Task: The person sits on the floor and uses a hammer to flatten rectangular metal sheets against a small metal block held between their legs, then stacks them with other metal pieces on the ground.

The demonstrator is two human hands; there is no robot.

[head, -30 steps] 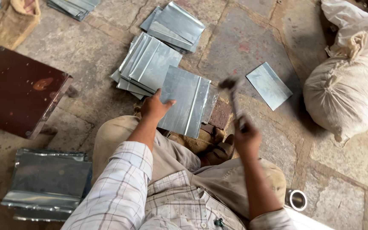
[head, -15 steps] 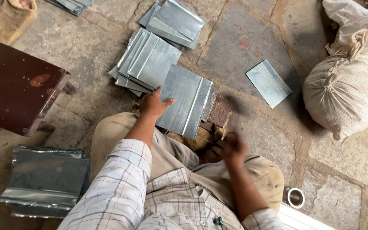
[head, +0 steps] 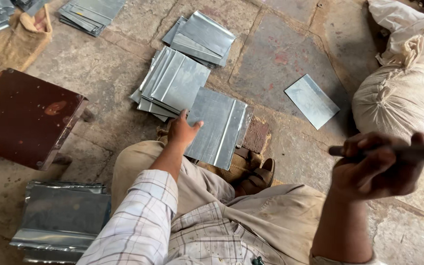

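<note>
My left hand (head: 182, 131) presses flat on the near left edge of a ridged metal sheet (head: 219, 125) that lies over a rusty block (head: 257, 135) on the stone floor. My right hand (head: 376, 167) is raised at the right, fingers wrapped round the dark handle of a hammer (head: 403, 151); the hammer's head is out of view past the right edge. I sit on the floor with my knees up and a foot (head: 256, 179) just below the block.
Stacks of similar metal sheets (head: 175, 81) lie beyond my left hand, with one loose sheet (head: 312, 100) to the right. A dark red stool (head: 23, 118) stands at the left, folded sheets (head: 60, 221) near it. Tied sacks (head: 401, 100) sit at the right.
My right hand struck down beside the block half a second ago and has since swung up and to the right with the hammer. My left hand has stayed on the sheet.
</note>
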